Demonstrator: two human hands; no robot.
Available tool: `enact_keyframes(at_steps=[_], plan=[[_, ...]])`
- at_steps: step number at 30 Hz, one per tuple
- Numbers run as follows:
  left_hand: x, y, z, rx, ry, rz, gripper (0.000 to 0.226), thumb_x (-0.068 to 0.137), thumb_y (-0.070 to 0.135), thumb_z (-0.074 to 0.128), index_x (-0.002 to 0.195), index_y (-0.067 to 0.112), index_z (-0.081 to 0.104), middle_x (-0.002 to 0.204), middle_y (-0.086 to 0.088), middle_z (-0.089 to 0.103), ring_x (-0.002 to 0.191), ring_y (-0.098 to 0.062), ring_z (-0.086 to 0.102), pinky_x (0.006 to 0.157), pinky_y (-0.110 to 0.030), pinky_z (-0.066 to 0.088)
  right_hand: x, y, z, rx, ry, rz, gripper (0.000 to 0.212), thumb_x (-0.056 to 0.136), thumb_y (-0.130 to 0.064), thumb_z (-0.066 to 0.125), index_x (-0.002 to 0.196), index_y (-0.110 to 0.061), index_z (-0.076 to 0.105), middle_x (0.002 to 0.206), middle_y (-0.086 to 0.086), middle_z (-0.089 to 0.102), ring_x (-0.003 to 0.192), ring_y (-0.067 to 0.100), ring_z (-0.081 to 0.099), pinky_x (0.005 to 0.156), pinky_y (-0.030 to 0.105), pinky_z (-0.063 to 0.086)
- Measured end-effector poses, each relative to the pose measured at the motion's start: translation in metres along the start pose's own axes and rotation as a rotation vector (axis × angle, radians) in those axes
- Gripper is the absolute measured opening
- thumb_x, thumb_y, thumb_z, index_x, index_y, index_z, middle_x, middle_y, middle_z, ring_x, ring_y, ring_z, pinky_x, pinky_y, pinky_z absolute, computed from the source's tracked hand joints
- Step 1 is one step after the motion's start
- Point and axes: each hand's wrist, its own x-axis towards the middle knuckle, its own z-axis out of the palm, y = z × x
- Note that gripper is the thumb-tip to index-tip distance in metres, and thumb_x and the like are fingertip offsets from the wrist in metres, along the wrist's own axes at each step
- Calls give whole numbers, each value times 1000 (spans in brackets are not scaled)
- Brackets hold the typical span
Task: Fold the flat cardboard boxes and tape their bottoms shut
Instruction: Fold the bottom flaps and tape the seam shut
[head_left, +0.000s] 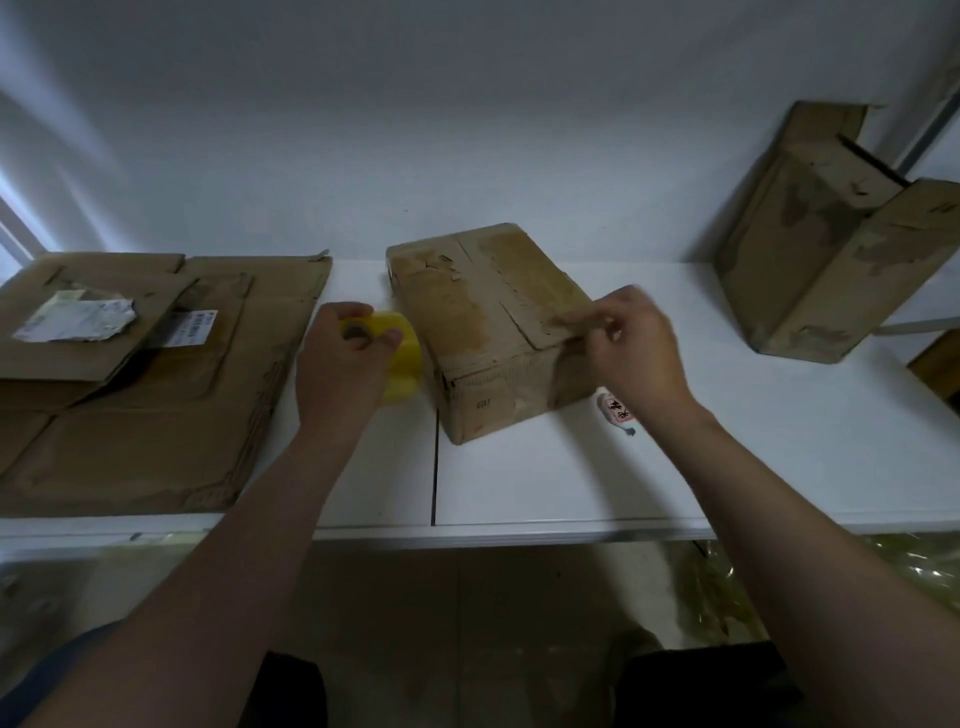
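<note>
The left hand (345, 358) gripped a yellow tape roll (402, 358), fingers curled round it. Between the two hands a folded box (483, 317) sat on the white table (519, 483). The right hand (634, 348), blurred, seemed to pinch the box's near top edge with curled fingers. Flat cardboard (156, 405) lay outside the left hand. Another folded box (826, 244) stood well beyond the right.

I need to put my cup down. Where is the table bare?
Bare table lies along the near edge before the folded box, and between it and the open box at right. Flat cardboard fills the left; the left hand with tape roll crowds the gap beside it.
</note>
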Motion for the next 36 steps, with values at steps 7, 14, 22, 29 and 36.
enact_keyframes(at_steps=[7, 14, 22, 29, 36], plan=[[-17, -12, -10, -35, -107, -93, 29, 87, 36, 74, 112, 39, 60, 114, 3, 62, 104, -25, 63, 84, -50, 58, 3, 1, 13, 14, -263, 161, 62, 88, -5, 53, 142, -34, 57, 137, -2, 58, 130, 21, 51, 106, 33, 42], [-7, -14, -34, -11, -20, -48, 28, 96, 29, 65, 123, 32, 54, 114, 4, 54, 83, -8, 52, 60, -27, 40, -18, -14, 29, 88, -309, 108, 63, 87, -6, 57, 142, -37, 56, 135, -10, 52, 127, 13, 51, 107, 27, 42], [-13, -12, -55, 82, -86, -72, 28, 95, 29, 66, 121, 33, 56, 119, 2, 53, 98, -19, 53, 59, -27, 35, -46, -25, 23, 47, -296, 92, 50, 96, -13, 58, 141, -36, 57, 136, 3, 51, 107, 16, 59, 86, 15, 43], [-38, 3, -86, 129, -125, 8, 30, 92, 27, 71, 120, 26, 60, 110, 2, 57, 79, -1, 49, 61, -26, 37, -75, -40, 4, -164, -418, 33, 55, 97, -18, 56, 148, -38, 47, 140, 2, 50, 91, 13, 48, 78, 16, 37], [-78, 30, -115, -56, -144, 33, 24, 83, 34, 79, 105, 36, 68, 114, 8, 60, 96, -11, 62, 70, -32, 55, -100, -81, -18, -265, -249, -153, 45, 94, -30, 60, 139, -32, 57, 140, 7, 49, 125, 33, 41, 106, 42, 41]])
